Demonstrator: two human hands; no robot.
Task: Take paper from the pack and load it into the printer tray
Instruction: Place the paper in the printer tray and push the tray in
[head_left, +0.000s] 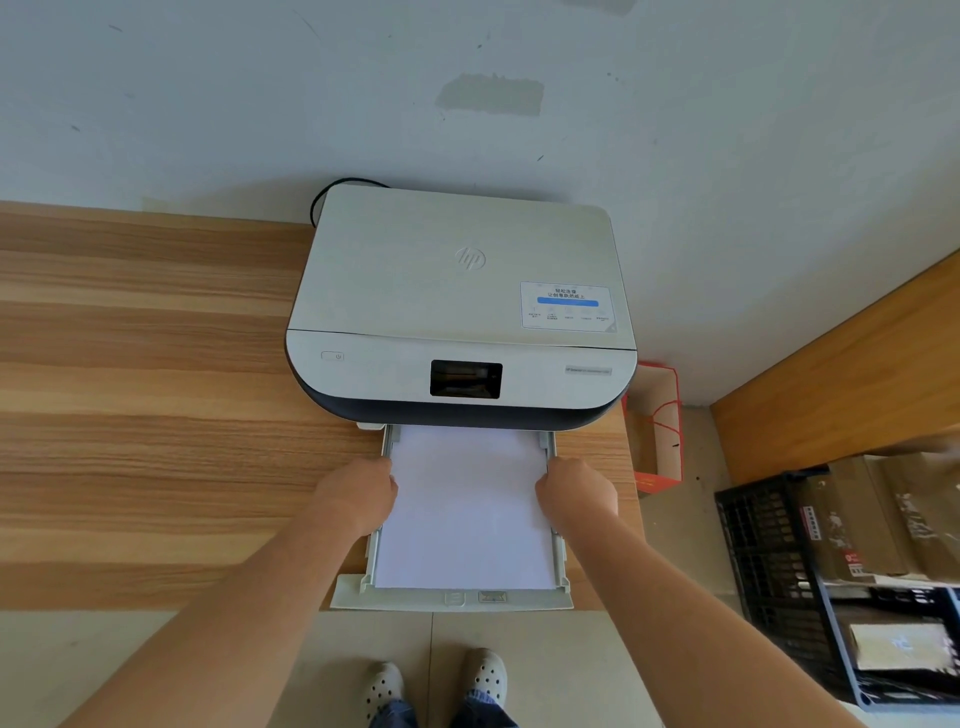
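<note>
- While the paper (467, 506) lies flat in the pulled-out tray (453, 600), both hands sit at its long edges, about midway between the printer and the tray's front lip.
- The left hand (358, 496) is curled at the sheet's left edge, fingers folded toward the stack and touching it; whether it pinches the paper or only presses the side guide I cannot tell.
- The right hand (576, 493) mirrors it on the right edge, likewise curled and in contact with the stack or the guide (546, 441) just beside it.
- The stack's long axis runs straight from the person toward the printer (462, 306), in line with the tray's slide direction; its far end reaches the printer's mouth and its near end stops just short of the front lip.
- Neither hand is nearer: they flank the stack evenly, so a push would go straight in without skewing.
- My judgement is that loading is nearly done; what remains is squaring the stack against the guides and sliding the tray home.
- The tray overhangs the edge of the wooden surface (156, 364), so a downward press could tip or strain it.
- No pack is in view in this frame.
</note>
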